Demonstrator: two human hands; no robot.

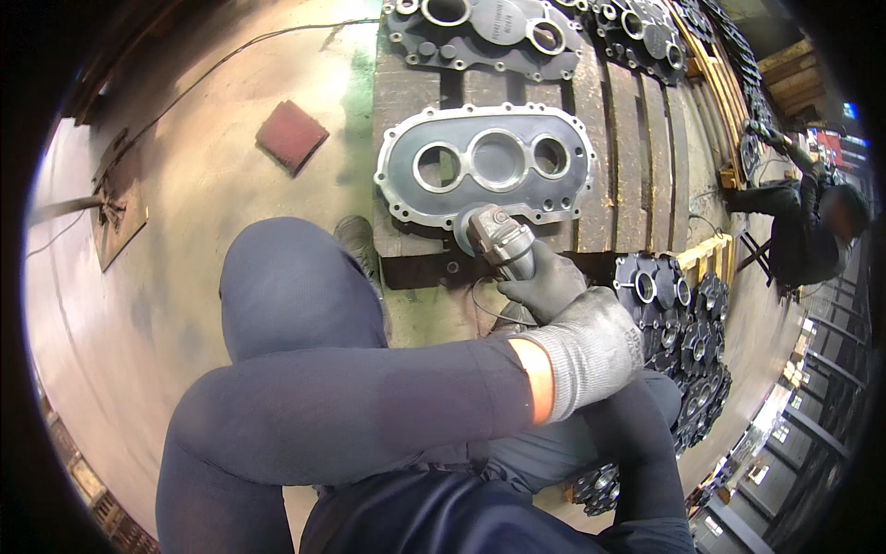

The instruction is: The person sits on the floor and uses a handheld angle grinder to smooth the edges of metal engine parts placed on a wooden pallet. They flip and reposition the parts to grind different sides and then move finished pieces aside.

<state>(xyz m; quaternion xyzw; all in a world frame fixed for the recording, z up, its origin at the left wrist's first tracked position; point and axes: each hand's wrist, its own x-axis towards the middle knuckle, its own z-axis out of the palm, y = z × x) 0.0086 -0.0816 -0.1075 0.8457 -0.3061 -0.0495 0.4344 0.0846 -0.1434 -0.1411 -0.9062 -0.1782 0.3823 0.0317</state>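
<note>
A: Grinder [498, 235] first: grey angle tool, head down on the near rim of the oval cast cover [486, 162], right at its lower edge.

B: Cover position?

A: Flat on the wooden pallet [628, 138], three round bores facing up, bolt holes all round the flange. Nothing clamping it, as far as can be seen.

B: Grip?

A: Left hand [591, 346], in a grey knit glove, crossed over the body and clamped round the rear of the grinder. Right hand [549, 277], dark glove, closed round the body just behind the head. Both shut on the tool.

B: Advice for the pass?

A: Probably best kept shallow, disc barely tilted to the flange, light even pressure, steady travel along the edge rather than dwelling on one spot. Worth minding the thin cable [480, 305] looping beneath the hands, and the knee [286, 277] close to the left.

B: Round about?

A: More dark covers [489, 37] further up the pallet, a stack of similar castings [688, 342] lower right, a reddish pad [292, 136] on the floor, another person [812, 231] crouched far right.
</note>
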